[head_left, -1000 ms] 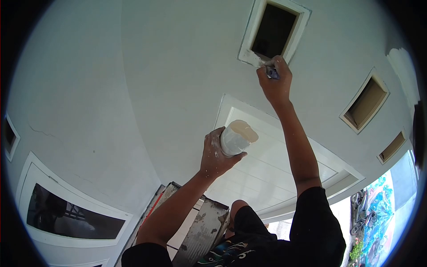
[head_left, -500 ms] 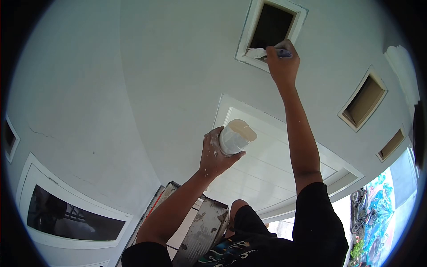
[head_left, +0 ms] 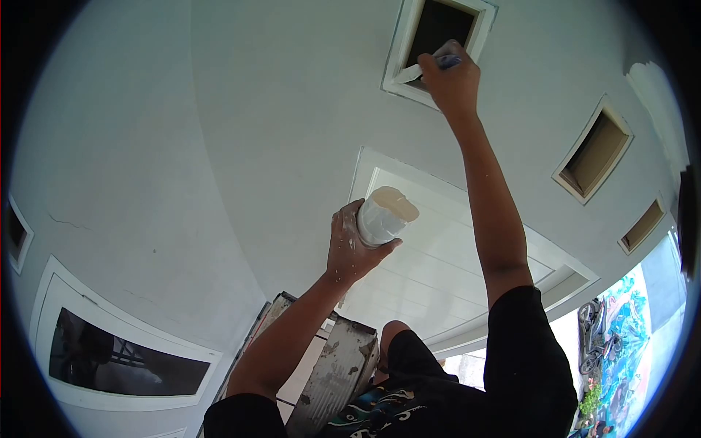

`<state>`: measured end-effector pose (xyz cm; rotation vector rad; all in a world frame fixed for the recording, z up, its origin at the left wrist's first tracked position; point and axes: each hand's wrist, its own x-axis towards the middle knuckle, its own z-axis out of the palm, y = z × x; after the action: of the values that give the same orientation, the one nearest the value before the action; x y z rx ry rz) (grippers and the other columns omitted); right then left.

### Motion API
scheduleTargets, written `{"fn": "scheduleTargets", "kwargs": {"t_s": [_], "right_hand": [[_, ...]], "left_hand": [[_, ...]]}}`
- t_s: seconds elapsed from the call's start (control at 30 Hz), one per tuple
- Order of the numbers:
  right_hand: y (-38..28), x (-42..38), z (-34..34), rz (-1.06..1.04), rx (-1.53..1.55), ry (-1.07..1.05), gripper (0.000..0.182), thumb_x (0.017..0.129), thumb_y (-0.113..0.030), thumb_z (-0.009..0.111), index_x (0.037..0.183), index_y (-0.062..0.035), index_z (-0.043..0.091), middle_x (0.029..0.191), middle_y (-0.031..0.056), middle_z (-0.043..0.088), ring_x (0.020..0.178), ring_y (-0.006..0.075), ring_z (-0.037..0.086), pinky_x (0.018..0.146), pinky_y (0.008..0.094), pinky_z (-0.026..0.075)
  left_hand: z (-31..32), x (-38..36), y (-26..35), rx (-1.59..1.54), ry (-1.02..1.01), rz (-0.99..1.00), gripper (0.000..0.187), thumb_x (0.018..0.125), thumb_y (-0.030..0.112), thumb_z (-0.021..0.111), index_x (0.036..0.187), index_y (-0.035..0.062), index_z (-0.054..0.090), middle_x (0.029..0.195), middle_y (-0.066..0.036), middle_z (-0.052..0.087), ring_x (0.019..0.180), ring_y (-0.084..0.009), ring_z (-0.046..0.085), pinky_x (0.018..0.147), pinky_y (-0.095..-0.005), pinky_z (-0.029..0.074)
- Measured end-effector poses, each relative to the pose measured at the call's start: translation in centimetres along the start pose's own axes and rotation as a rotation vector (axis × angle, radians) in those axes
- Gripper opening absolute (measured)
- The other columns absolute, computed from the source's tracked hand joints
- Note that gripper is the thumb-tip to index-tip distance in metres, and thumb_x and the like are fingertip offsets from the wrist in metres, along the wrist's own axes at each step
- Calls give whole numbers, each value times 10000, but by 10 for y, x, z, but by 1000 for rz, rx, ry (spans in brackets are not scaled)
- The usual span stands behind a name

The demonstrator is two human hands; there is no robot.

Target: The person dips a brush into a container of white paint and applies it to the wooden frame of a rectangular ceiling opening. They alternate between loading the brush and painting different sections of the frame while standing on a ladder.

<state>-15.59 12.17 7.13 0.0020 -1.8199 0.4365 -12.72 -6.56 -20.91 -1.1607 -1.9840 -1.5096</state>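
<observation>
My left hand is wrapped round a white plastic tub, tilted, with a cream-coloured inside or contents facing up. White paint smears mark that hand. Up high, my right hand grips a paintbrush with a bluish handle. The white bristles lie at the lower left inner edge of a white frame around a small dark opening in the wall. The rest of the brush is partly hidden by my fingers.
Below me stands a worn, paint-spotted ladder or scaffold step. A white panelled door is in front. More framed openings sit at the right, a dark-paned window at lower left. Motorcycles stand by a colourful mural.
My right hand has moved slightly up and left, with the brush now angled down toward the frame's corner. The tub in my left hand has shifted slightly up in view.
</observation>
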Motion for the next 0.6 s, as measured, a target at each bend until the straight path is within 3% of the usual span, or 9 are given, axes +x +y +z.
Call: {"fn": "scheduleTargets", "kwargs": {"t_s": [0.07, 0.13, 0.37, 0.47, 0.53, 0.6], "right_hand": [[3, 3, -1, 46, 78, 36, 218, 806, -193, 750, 789, -7, 637, 630, 137, 663, 543, 237, 652, 598, 384, 546], [4, 1, -4, -21, -140, -65, 231, 829, -203, 746, 806, -1, 636, 657, 112, 669, 561, 154, 632, 555, 332, 540], [0, 11, -1, 33, 6, -65, 249, 831, -235, 724, 811, -6, 627, 663, 119, 660, 538, 168, 608, 553, 337, 531], [1, 8, -2, -89, -182, -122, 235, 838, -217, 722, 820, -3, 626, 645, 108, 629, 558, 164, 599, 573, 350, 534], [-4, 10, -6, -77, -277, -160, 291, 801, -205, 761, 957, 24, 674, 769, 170, 699, 655, 260, 675, 681, 373, 574], [-15, 3, -10, -122, -180, -175, 274, 802, -180, 767, 956, 23, 666, 774, 161, 684, 662, 263, 661, 684, 378, 568]], "left_hand": [[-1, 1, 3, -51, -10, -56, 1030, 718, 420, 960, 1438, -1, 355, 1377, -208, 465, 1282, -393, 472, 1071, -527, 469], [-1, 0, 1, -39, -14, -41, 1030, 717, 416, 961, 1439, 0, 356, 1380, -206, 463, 1286, -393, 470, 1076, -526, 466], [2, 0, 0, -27, -10, -42, 1025, 712, 409, 964, 1436, -1, 364, 1380, -208, 467, 1288, -391, 468, 1084, -527, 456], [-1, 2, 3, -22, -25, -50, 1024, 708, 403, 967, 1432, -3, 368, 1379, -209, 472, 1287, -391, 472, 1083, -529, 457], [0, 0, 2, -22, -15, -46, 1024, 707, 399, 969, 1433, -2, 368, 1379, -208, 473, 1285, -392, 475, 1081, -530, 459], [0, 2, 2, -21, 3, -41, 1024, 705, 395, 970, 1433, 0, 368, 1379, -207, 475, 1284, -392, 479, 1079, -531, 461]]}}
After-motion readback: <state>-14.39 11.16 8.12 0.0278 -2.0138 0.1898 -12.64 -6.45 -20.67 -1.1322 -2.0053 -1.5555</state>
